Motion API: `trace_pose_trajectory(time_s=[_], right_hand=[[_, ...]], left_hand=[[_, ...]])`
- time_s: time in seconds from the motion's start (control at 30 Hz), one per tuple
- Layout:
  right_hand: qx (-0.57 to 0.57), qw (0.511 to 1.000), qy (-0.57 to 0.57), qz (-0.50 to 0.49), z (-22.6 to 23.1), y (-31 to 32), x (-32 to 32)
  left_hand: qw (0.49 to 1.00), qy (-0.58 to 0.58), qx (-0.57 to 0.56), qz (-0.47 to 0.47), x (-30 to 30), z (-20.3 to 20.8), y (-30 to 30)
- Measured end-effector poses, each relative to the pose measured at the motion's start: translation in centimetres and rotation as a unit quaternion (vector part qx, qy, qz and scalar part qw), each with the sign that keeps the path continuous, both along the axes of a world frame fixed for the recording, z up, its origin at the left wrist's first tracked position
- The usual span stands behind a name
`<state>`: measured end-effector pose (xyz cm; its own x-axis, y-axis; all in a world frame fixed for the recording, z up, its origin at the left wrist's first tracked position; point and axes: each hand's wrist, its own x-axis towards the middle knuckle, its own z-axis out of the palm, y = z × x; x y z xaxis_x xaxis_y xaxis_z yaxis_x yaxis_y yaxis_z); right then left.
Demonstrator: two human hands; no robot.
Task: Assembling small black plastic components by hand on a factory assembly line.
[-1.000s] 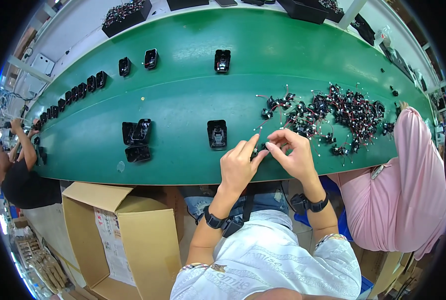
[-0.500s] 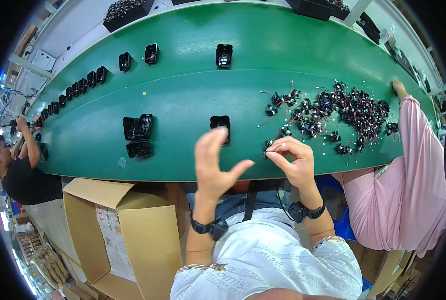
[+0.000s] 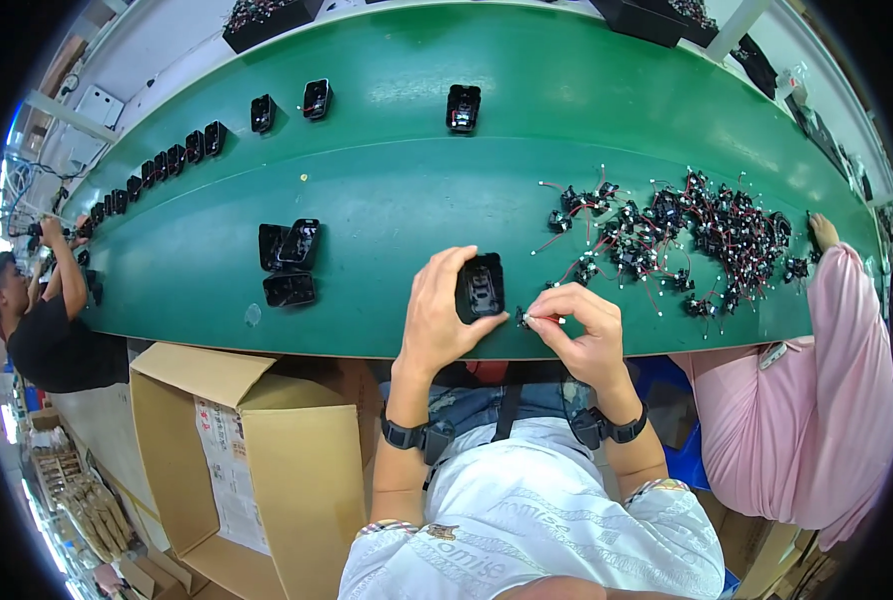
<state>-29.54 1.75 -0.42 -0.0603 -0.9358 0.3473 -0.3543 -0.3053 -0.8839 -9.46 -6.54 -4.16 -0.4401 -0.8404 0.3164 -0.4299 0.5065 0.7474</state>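
Fingers of our left hand curl round the left side of a black case, the thumb along its near end, so we judge them closed on it; whether the case is lifted or rests on the tabletop, we cannot tell from overhead. Our right hand has its thumb and forefinger pinched together on a small wired part.

We have the case close to the middle of the tabletop's near edge, open side up. Its long axis runs from the near edge toward the far edge, only slightly tilted. From the right fingers it lies to the left and a little farther from the near edge; the wired part is just beside its near right corner. Our left hand is the nearer one, touching the case, while the right stands apart from it. A heap of wired parts spreads toward the tabletop's right end, and three more cases lie to the left.

As for writing, we make out none on the case. Pale lettering crosses our white shirt, and a sheet inside the cardboard box bears print too small for us to read.
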Motion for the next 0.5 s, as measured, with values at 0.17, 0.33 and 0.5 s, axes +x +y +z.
trace_pose_trajectory(time_s=[0.17,0.33,0.5], right_hand=[[-0.025,0.999,0.023,-0.020,0.2,-0.5,0.9],[-0.092,0.991,0.097,-0.004,0.1,-0.7,1.5],[-0.119,0.986,0.108,0.043,0.8,-0.8,0.7]], left_hand=[[0.997,0.063,0.048,-0.003,-0.4,0.8,2.2],[0.994,0.106,0.036,-0.013,-0.7,1.5,3.3],[0.989,0.117,0.075,-0.054,-0.2,2.3,3.1]])
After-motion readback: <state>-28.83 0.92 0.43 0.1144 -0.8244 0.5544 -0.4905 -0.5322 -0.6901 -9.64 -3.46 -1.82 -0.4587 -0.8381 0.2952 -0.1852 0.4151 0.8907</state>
